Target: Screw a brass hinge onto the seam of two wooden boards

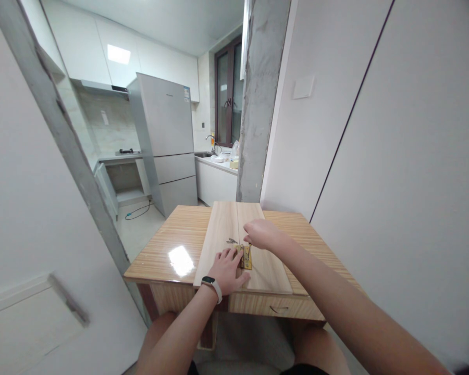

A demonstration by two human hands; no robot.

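A brass-coloured hinge (247, 260) lies unfolded across the seam between two pale wooden boards (222, 221). My left hand (227, 271), with a white-banded watch on the wrist, rests flat with fingers spread, its fingertips pressing the hinge's left side. Above the right side of the hinge, my right hand (262, 234) is closed in a fist. From it a thin shaft, apparently of a screwdriver (250, 247), points down at the hinge plate; its handle is hidden by the fingers. Several small screws (231, 240) lie on the left board beyond my left fingertips.
The boards lie on a striped wooden table (172, 234) with a drawer handle (279, 309) at its front. A white wall (375, 156) runs close along the right. Beyond the doorway stand a grey refrigerator (166, 120) and a counter (219, 174) with a sink.
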